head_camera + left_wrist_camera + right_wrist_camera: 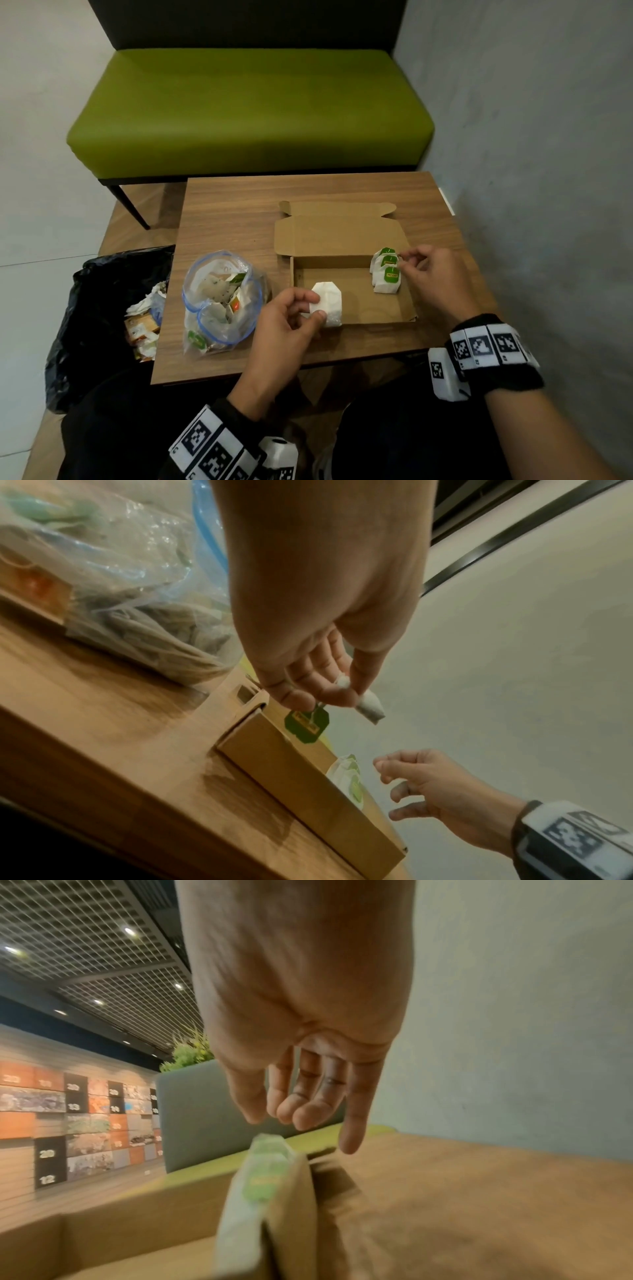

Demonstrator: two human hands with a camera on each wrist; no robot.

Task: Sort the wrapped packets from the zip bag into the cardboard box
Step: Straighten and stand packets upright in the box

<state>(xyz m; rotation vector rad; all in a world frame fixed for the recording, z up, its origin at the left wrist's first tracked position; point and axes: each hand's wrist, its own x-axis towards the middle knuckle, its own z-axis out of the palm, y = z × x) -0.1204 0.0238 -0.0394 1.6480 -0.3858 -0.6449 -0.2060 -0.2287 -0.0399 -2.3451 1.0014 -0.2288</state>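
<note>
An open cardboard box (356, 308) lies on the wooden table, its lid (339, 233) folded back. Three white packets with green labels (385, 274) stand against its right wall. My right hand (406, 262) hovers beside their tops, fingers loosely curled and holding nothing; in the right wrist view the right hand (301, 1121) hangs just above the packets (260, 1177). My left hand (317, 306) pinches a white packet (329, 303) over the box's front left corner. The left wrist view shows this packet (369, 710) and its green tag (306, 722) dangling. The zip bag (219, 301) sits left of the box.
A black bin bag (96, 308) with wrappers stands on the floor left of the table. A green bench (250, 113) lies beyond the table's far edge, and a grey wall (548, 171) runs along the right. The zip bag (120, 588) holds several more packets.
</note>
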